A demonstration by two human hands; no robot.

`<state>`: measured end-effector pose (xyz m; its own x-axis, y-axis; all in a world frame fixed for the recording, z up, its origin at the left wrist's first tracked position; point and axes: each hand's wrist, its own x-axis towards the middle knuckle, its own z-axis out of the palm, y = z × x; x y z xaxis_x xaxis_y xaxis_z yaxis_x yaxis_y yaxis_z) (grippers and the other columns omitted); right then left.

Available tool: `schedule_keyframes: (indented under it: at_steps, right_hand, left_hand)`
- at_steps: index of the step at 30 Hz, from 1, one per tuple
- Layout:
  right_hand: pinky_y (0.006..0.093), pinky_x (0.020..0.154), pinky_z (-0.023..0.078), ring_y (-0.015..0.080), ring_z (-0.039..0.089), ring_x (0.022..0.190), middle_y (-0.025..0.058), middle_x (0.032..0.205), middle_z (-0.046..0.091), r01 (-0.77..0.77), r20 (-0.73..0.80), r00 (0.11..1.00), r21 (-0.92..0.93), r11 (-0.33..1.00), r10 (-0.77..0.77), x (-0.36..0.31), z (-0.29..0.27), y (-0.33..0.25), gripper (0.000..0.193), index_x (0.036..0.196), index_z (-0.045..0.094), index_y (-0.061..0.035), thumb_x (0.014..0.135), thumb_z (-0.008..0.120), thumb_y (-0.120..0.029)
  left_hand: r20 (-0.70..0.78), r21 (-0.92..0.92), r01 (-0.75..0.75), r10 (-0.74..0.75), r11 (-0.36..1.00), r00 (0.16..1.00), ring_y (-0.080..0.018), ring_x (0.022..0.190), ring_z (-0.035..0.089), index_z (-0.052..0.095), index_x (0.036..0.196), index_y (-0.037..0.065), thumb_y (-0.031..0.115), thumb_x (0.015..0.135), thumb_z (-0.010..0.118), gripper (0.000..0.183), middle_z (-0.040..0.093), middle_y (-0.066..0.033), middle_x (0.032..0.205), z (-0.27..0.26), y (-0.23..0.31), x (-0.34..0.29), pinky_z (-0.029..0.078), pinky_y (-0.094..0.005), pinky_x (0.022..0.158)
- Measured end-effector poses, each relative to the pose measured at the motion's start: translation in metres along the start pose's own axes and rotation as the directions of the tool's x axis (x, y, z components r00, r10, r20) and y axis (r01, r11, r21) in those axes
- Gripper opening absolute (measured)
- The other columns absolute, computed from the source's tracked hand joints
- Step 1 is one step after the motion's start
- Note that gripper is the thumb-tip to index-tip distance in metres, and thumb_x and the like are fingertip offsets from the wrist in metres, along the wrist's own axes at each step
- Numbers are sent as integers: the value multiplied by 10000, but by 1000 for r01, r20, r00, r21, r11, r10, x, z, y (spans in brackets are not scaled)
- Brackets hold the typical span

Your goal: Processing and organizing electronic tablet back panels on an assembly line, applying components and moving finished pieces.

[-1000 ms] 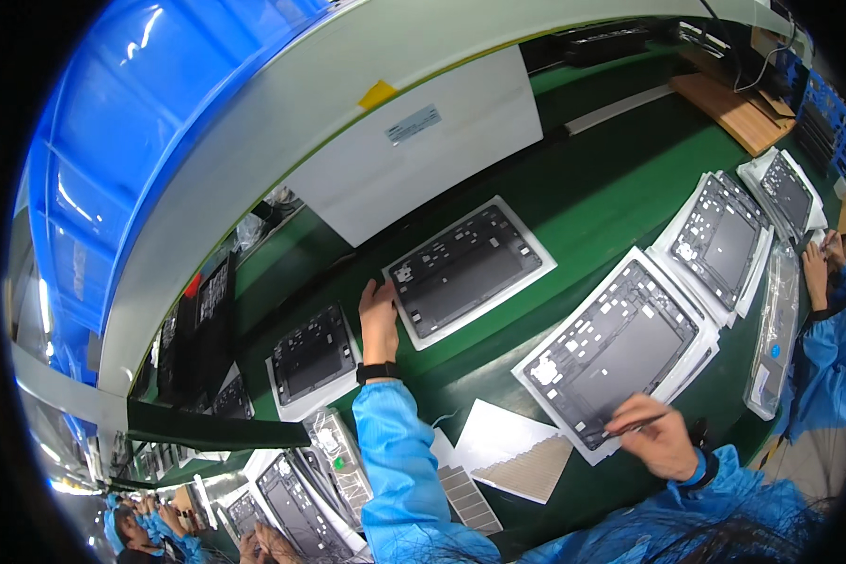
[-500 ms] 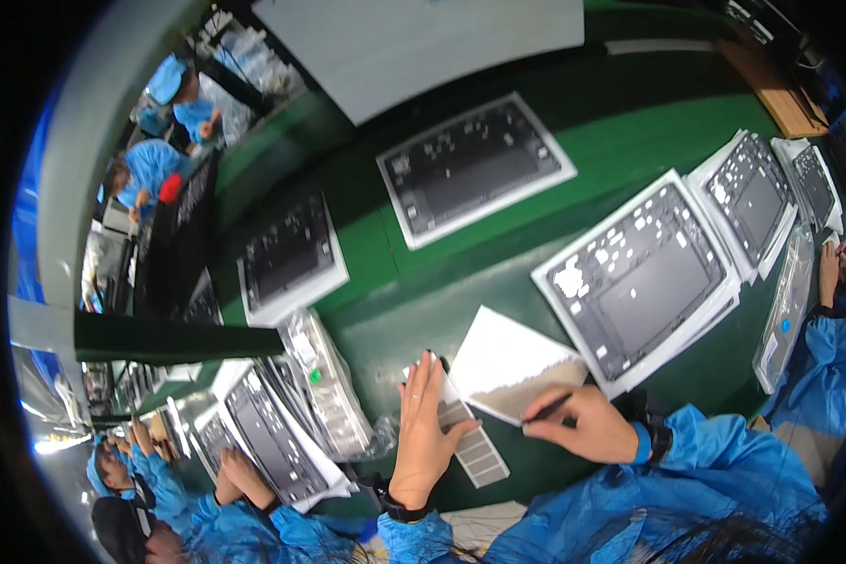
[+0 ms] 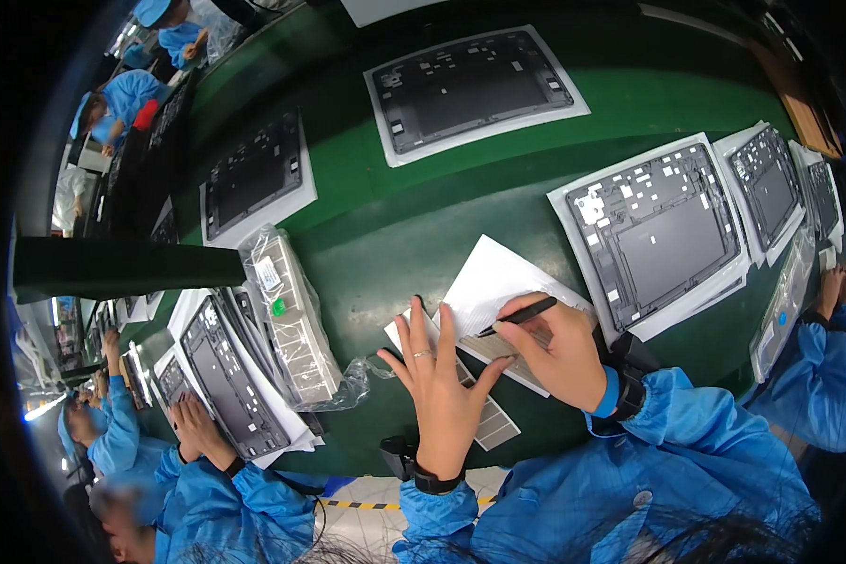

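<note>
Right hand (image 3: pixel 566 355) has shifted its black tool (image 3: pixel 534 309) leftward over the white sheet (image 3: pixel 493 273).

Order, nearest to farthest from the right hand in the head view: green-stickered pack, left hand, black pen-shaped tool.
1. Black pen-shaped tool: in the right hand.
2. Left hand: to its left.
3. Green-stickered pack: farther left.

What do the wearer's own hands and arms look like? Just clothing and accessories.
Both arms: loose, bright-blue fabric sleeves. Left hand: ungloved, slim silver-toned ring on one finger, black wrist strap with boxy black module beside it. Right hand: ungloved, plain blue wristband next to a second black strap.
</note>
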<state>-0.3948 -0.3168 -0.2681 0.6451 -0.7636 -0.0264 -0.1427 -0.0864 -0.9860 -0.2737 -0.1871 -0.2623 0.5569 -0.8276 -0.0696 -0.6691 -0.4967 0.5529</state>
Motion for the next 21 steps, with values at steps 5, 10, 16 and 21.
schedule_keyframes:
  at_steps: [5,10,16,21]
  right_hand:
    - [307,730,589,196,749,839,136,999,747,-20,15,1000,-27,999,20,2,0,-1,191,1129,688,22,969,749,-62]
    - [305,686,582,181,731,777,130,957,748,-38,6,999,-27,999,39,3,2,0,198,1118,695,21,961,763,-78]
    - [306,682,571,183,720,754,121,961,758,-27,-39,999,32,999,28,3,3,2,163,1072,717,18,942,770,-65]
    - [303,702,562,181,721,765,100,983,770,-21,-74,997,65,998,26,-7,-11,-19,156,1066,731,8,927,774,-49]
  left_hand:
    - [0,-10,37,-37,999,999,-473,1613,147,424,1633,144,353,730,954,1068,229,-186,1742,3,0,1,18,-728,1238]
    - [15,0,20,-20,1000,1000,-506,1603,137,350,1666,176,382,758,938,1102,180,-199,1754,2,-1,2,-16,-751,1219]
    - [25,25,9,-10,1000,1000,-503,1605,136,356,1664,172,359,766,934,1084,175,-196,1756,1,-1,5,-13,-755,1217]
    - [98,37,-5,2,999,995,-509,1602,136,375,1655,182,326,758,935,1068,169,-201,1756,-7,6,18,-14,-757,1217]
